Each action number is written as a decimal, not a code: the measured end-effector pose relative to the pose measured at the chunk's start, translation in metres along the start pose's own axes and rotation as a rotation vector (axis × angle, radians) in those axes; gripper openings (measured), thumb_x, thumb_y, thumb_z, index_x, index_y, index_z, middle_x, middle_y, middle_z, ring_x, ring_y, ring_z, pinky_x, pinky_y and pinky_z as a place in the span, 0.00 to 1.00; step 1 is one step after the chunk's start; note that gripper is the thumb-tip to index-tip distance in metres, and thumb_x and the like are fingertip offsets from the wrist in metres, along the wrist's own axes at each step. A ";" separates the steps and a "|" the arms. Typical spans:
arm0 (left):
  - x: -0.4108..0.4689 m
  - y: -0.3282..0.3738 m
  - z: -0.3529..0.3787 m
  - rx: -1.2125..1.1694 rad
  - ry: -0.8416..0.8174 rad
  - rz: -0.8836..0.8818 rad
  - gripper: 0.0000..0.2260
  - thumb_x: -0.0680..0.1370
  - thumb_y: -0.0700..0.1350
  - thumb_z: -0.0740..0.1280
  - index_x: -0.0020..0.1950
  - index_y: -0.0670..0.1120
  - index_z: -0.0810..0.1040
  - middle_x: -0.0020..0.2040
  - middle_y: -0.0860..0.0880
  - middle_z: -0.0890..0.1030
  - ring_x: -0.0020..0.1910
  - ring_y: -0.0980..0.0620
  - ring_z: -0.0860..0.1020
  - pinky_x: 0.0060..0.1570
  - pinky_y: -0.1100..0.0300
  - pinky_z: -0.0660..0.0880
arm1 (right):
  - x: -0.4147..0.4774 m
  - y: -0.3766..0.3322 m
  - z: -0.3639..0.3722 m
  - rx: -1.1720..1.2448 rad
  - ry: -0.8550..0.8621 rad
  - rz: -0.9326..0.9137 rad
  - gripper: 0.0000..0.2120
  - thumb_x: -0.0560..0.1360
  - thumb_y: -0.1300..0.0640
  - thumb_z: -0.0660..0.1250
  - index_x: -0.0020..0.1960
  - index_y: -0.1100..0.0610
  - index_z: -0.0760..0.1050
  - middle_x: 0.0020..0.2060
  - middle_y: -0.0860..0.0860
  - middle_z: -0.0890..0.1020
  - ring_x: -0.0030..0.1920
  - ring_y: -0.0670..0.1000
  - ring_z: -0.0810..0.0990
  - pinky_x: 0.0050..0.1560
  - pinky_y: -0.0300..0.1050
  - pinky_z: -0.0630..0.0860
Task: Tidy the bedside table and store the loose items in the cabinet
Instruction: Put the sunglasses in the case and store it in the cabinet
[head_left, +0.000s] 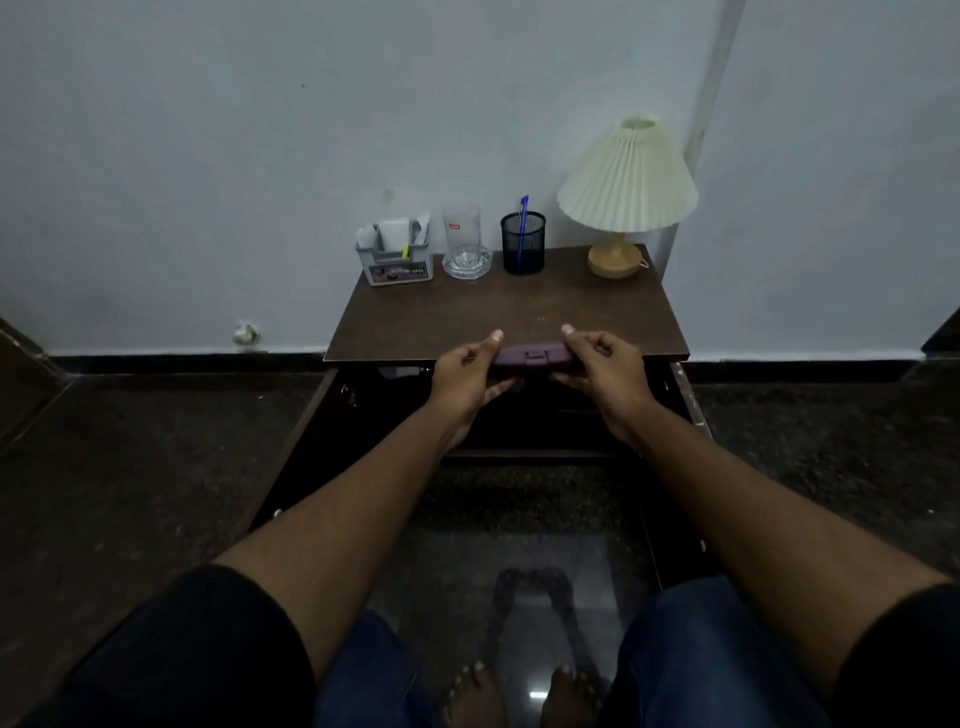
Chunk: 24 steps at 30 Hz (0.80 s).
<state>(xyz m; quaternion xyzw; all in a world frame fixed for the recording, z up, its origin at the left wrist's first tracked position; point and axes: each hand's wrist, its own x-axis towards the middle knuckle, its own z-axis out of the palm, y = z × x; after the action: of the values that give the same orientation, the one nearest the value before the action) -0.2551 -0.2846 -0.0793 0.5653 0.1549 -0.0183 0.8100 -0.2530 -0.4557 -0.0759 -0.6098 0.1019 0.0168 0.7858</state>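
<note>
The step in hand is the storing of a loose item. A flat purple plastic case with a small front latch (530, 358) is held level in the air, just in front of the front edge of the dark brown wooden bedside table (509, 312) and above the mouth of the open cabinet (545, 415) beneath it.

The left hand (465, 371) grips the case's left end and the right hand (605, 371) its right end. On each hand the thumb lies along the top and the fingers curl underneath. Both cabinet doors stand swung wide towards the person, so the way in is free.

The cabinet interior is very dark. A pale grey object near its upper left may already lie on a shelf, though I cannot tell what it is.

The next move looks like lowering the case and sliding it straight in, keeping it flat so that it passes under the tabletop edge and settles on a shelf.

Along the back of the tabletop stand:
- a grey plastic organiser box stuffed with papers (397, 260)
- a clear drinking glass (462, 231) set in a cut-glass dish (466, 265)
- a black mesh pen cup (523, 241) holding a blue pen (522, 223)
- a lamp with a cream pleated shade and wooden base (627, 176)

These look arranged rather than loose, so the tidying seems near its end.
</note>
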 end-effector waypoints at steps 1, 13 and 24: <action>0.000 -0.001 -0.001 0.005 0.002 -0.002 0.10 0.80 0.47 0.69 0.46 0.41 0.78 0.47 0.42 0.82 0.49 0.49 0.83 0.48 0.53 0.84 | 0.000 0.001 0.000 -0.005 -0.001 -0.003 0.16 0.77 0.53 0.72 0.55 0.66 0.77 0.51 0.62 0.84 0.51 0.56 0.86 0.48 0.48 0.85; 0.005 -0.057 0.000 -0.106 0.216 -0.150 0.20 0.73 0.35 0.75 0.62 0.40 0.73 0.60 0.37 0.80 0.57 0.44 0.82 0.56 0.49 0.81 | 0.012 0.040 -0.027 -0.161 0.099 0.166 0.03 0.75 0.65 0.71 0.46 0.58 0.80 0.44 0.54 0.82 0.49 0.52 0.82 0.45 0.46 0.82; 0.037 -0.137 0.011 0.196 0.264 -0.243 0.17 0.76 0.37 0.73 0.63 0.36 0.76 0.57 0.39 0.80 0.50 0.47 0.81 0.50 0.57 0.81 | 0.056 0.104 -0.084 -0.472 0.246 0.245 0.16 0.64 0.55 0.80 0.49 0.51 0.80 0.51 0.53 0.85 0.52 0.55 0.85 0.56 0.56 0.83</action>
<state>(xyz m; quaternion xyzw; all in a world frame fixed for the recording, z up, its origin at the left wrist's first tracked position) -0.2449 -0.3391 -0.2107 0.6161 0.3242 -0.0566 0.7156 -0.2253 -0.5158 -0.2054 -0.7565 0.2627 0.0607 0.5959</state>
